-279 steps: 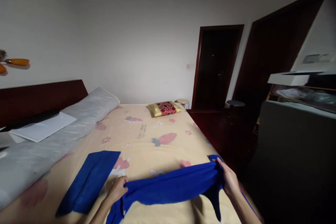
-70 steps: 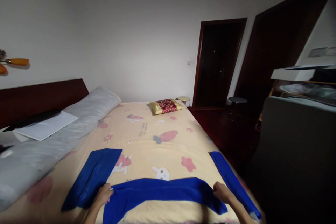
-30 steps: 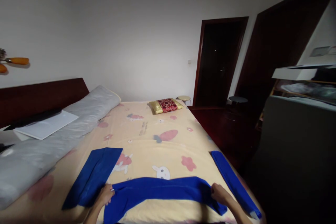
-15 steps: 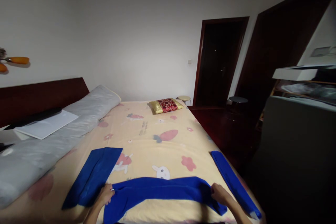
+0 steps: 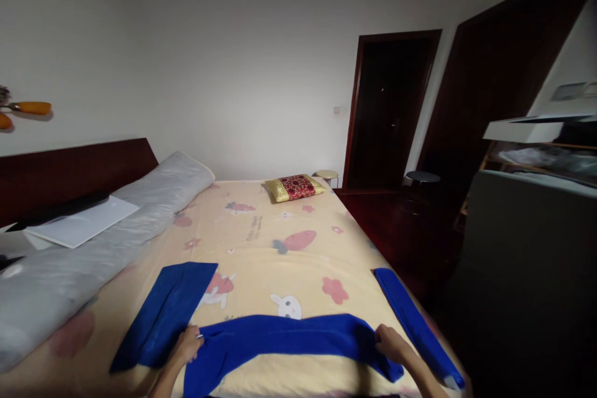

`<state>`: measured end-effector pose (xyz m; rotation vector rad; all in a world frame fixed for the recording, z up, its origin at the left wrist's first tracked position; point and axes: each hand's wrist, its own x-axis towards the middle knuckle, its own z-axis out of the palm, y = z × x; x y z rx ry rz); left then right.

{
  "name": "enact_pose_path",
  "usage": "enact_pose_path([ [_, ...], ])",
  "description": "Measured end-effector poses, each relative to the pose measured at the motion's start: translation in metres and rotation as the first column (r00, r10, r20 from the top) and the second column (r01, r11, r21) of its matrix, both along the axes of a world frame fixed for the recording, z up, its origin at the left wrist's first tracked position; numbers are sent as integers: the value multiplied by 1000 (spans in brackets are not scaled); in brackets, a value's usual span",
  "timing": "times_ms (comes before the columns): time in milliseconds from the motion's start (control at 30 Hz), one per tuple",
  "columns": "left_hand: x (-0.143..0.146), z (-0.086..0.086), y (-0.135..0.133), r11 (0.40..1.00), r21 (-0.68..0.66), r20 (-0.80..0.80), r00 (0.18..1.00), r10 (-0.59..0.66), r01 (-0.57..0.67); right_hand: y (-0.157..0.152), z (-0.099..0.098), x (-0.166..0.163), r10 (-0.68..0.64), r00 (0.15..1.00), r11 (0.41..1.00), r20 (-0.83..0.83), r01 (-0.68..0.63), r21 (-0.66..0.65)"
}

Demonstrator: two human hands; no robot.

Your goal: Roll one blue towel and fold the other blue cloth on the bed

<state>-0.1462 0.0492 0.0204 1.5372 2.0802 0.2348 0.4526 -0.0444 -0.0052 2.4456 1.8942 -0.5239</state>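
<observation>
A long strip of blue cloth (image 5: 289, 334) lies curved across the near part of the bed, both its ends bent towards me. My left hand (image 5: 189, 344) is closed on its left end, with a small pale ring-like band on one finger. At the other end, my right hand (image 5: 388, 343) pinches the cloth's edge. To the left of my left hand lies a flat, darker blue folded piece of cloth (image 5: 165, 311). A narrow folded blue cloth (image 5: 415, 323) rests along the bed's right edge, beyond my right hand.
The bed's cream sheet (image 5: 261, 249) has rabbit and carrot prints. A gold and red pillow (image 5: 295, 188) lies at its far end. A grey rolled quilt (image 5: 153, 205) along the left carries a white flat board (image 5: 81, 222). Stools (image 5: 422, 177) and a dark cabinet (image 5: 527, 273) stand right.
</observation>
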Motion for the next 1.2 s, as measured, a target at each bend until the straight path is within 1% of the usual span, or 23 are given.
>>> enact_pose_path([
  [300,0,3,-2,1000,-5,18,1000,3,-3,-1,1,0,-8,1000,1000,-1,8,-8],
  [700,1,1,-2,1000,-8,7,1000,-3,3,0,0,-2,-7,1000,1000,5,7,-5],
  [1033,1,4,2,1000,10,9,1000,-25,24,-2,7,-5,-10,1000,1000,-8,10,5],
  [1200,1,2,2,1000,18,-2,1000,-18,18,-1,6,-5,-16,1000,1000,-9,16,8],
])
